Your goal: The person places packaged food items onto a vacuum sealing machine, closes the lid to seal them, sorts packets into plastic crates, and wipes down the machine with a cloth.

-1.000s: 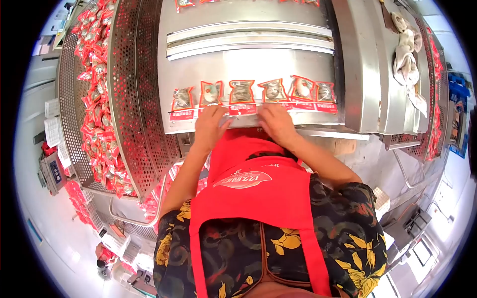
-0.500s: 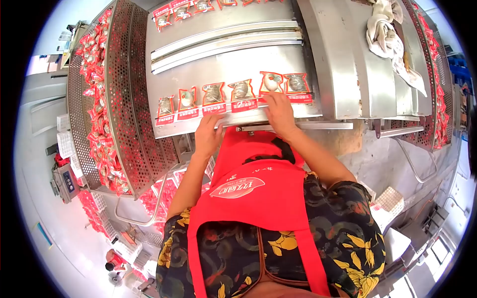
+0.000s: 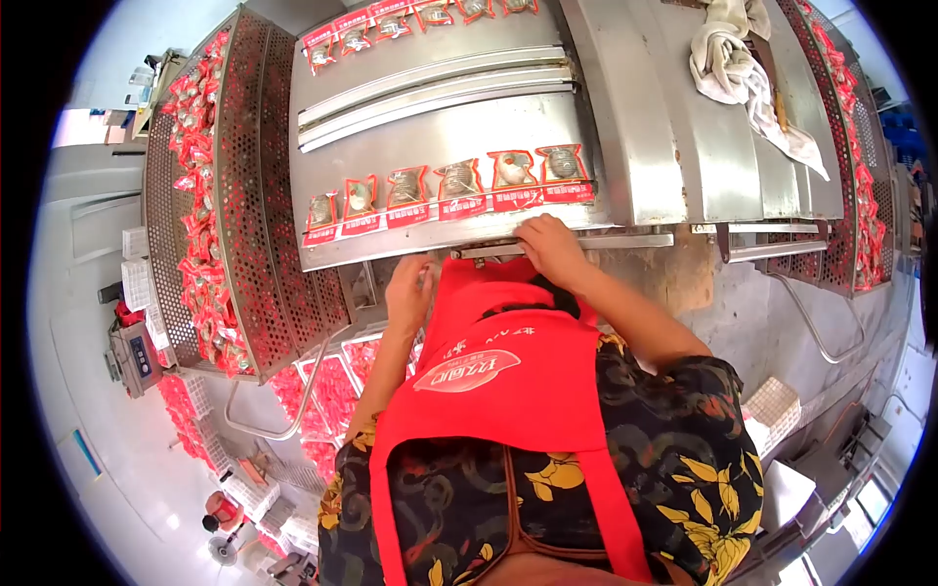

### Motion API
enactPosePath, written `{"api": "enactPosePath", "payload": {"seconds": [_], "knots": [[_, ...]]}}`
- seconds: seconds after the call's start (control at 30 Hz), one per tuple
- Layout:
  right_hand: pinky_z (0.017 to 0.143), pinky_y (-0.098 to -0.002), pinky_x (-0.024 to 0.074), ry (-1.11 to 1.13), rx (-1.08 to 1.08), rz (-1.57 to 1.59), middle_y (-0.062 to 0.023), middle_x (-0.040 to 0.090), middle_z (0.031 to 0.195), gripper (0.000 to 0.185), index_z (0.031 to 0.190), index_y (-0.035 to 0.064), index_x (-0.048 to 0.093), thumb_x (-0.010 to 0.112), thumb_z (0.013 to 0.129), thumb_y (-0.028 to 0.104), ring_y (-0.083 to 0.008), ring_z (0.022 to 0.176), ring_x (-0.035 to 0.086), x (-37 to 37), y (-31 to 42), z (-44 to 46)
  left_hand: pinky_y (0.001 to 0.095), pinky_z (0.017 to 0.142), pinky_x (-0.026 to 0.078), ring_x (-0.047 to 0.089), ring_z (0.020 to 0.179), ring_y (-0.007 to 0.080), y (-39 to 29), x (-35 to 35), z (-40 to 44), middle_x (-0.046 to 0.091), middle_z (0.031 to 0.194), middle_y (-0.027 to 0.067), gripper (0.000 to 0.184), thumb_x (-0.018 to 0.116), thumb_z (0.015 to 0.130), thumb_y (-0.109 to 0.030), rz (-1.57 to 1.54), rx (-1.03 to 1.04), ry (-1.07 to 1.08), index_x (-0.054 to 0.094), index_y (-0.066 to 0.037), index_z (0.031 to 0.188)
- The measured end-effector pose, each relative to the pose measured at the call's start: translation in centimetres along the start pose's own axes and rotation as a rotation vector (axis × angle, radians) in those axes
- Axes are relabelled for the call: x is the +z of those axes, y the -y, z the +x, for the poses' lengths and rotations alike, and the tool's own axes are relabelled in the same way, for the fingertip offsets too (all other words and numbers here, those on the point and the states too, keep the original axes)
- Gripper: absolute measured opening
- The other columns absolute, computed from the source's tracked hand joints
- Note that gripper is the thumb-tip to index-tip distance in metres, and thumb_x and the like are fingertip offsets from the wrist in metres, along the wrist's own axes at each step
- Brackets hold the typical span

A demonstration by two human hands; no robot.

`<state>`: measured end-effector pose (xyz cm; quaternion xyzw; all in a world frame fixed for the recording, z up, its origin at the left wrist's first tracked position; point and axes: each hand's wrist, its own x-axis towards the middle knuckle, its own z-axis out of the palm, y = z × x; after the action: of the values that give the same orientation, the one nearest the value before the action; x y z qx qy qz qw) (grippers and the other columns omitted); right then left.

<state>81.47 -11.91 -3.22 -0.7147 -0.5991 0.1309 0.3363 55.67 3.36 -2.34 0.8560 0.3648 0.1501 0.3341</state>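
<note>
A front row of clear-and-red pouches lies on the steel plate [image 3: 440, 127], each pouch [image 3: 459, 186] with a dark or pale rounded item inside. Their red ends line up along the plate's near edge, under a thin bar. My right hand [image 3: 554, 249] is at that edge, fingers bent and slightly apart, below a pouch with a pale item [image 3: 513, 171]. I cannot tell whether its fingertips touch the metal rail [image 3: 625, 241] there. Lower and further left, my left hand [image 3: 410, 286] hangs just off the edge, fingers loosely curved, apart and holding nothing.
Another pouch row [image 3: 435, 15] lies at the plate's far side, beyond two long metal strips [image 3: 440, 93]. A perforated bin [image 3: 259, 195] of red packs stands left. A white cloth [image 3: 728, 68] rests on the steel housing right. Red-filled crates [image 3: 332, 386] sit below.
Both hands have drawn back from the pouches toward my body, the right one leaving the pouch with the pale item. The pouches stay in their row; the view has shifted slightly.
</note>
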Motion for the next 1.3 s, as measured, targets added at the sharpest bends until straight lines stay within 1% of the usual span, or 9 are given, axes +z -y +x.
{"api": "enactPosePath", "payload": {"seconds": [0.17,0.4,0.5,0.67,0.73,0.87,1.0,1.1,1.3], "knots": [[0.082,-0.0418,0.0494,-0.029,0.145,0.028,-0.0119,0.064,0.096,0.019,0.099,0.0058,0.065,0.068,0.081,0.007,-0.0329,0.093,0.06,-2.7,2.5,-5.1,0.0399,0.083,0.05,0.061,0.097,0.0306,-3.1,3.8,6.3,0.063,0.104,0.012,0.029,0.07,0.079,-0.006,0.004,0.387,0.12,0.063,-0.007,0.107],[0.079,-0.0381,0.0522,-0.275,0.475,-0.094,-0.0125,0.069,0.096,0.014,0.099,0.0049,0.069,0.065,0.086,0.004,-0.0294,0.091,0.065,-11.0,5.3,-12.8,0.0426,0.092,0.045,0.053,0.111,0.0313,-2.7,5.5,7.1,0.057,0.117,0.0099,0.042,0.071,0.073,-0.005,0.226,0.337,-0.048,0.058,-0.007,0.112],[0.075,-0.0339,0.0517,-0.399,0.51,-0.237,-0.0115,0.069,0.095,0.014,0.099,0.002,0.069,0.065,0.086,0.0,-0.0265,0.086,0.065,-15.5,4.1,-15.5,0.0434,0.091,0.046,0.055,0.107,0.0316,-2.3,4.7,6.0,0.059,0.114,0.0106,0.036,0.068,0.074,-0.005,0.146,0.274,0.034,0.06,-0.007,0.11],[0.073,-0.0311,0.0511,-0.554,0.525,-0.384,-0.0112,0.069,0.095,0.014,0.101,0.0027,0.07,0.065,0.088,0.001,-0.0213,0.082,0.064,-23.5,-1.7,-18.1,0.0407,0.083,0.049,0.057,0.096,0.0302,0.0,4.9,7.6,0.062,0.1,0.0099,0.028,0.059,0.078,-0.003,0.249,0.43,-0.197,0.061,-0.006,0.106],[0.072,-0.0304,0.0513,-0.57,0.481,-0.412,-0.0115,0.068,0.1,0.016,0.104,0.0029,0.07,0.065,0.089,0.002,-0.0203,0.082,0.064,-27.2,-4.7,-18.9,0.041,0.08,0.05,0.06,0.092,0.0313,0.1,5.3,7.7,0.064,0.095,0.0104,0.026,0.057,0.08,-0.001,0.249,0.375,-0.214,0.06,-0.007,0.105],[0.106,-0.0456,0.0377,-0.344,0.396,-0.61,-0.0175,0.06,0.124,0.056,0.127,0.0045,0.056,0.062,0.072,-0.005,-0.037,0.124,0.051,-33.5,-8.2,-19.5,0.0442,0.081,0.05,0.062,0.094,0.0343,-1.9,5.3,6.0,0.065,0.101,0.0131,0.025,0.061,0.083,-0.006,0.365,-0.002,-0.046,0.058,-0.007,0.108],[0.091,-0.0453,0.0445,0.035,0.411,-0.7,-0.0182,0.062,0.108,0.04,0.106,0.0018,0.059,0.06,0.067,-0.006,-0.0403,0.105,0.055,-37.3,-14.6,-22.3,0.0424,0.086,0.05,0.062,0.102,0.0329,-3.3,6.1,-0.3,0.066,0.105,0.0129,0.033,0.069,0.081,-0.01,0.276,-0.116,-0.294,0.058,-0.009,0.112],[0.081,-0.0425,0.0487,-0.004,0.406,-0.687,-0.0165,0.064,0.09,0.026,0.09,0.0036,0.062,0.067,0.066,-0.001,-0.0374,0.09,0.061,-39.9,-21.6,-23.8,0.0422,0.087,0.05,0.062,0.102,0.0326,-1.8,7.1,-7.1,0.066,0.106,0.0121,0.032,0.066,0.082,-0.009,0.238,-0.294,-0.345,0.058,-0.011,0.113],[0.077,-0.0432,0.051,0.059,0.461,-0.709,-0.0175,0.065,0.084,0.022,0.082,0.0009,0.063,0.072,0.062,0.007,-0.0386,0.085,0.063,-44.3,-18.6,-22.7,0.0467,0.081,0.051,0.065,0.095,0.036,1.4,8.2,-21.0,0.067,0.101,0.0156,0.025,0.059,0.084,-0.012,0.169,-0.682,-0.432,0.058,-0.012,0.109]]}}
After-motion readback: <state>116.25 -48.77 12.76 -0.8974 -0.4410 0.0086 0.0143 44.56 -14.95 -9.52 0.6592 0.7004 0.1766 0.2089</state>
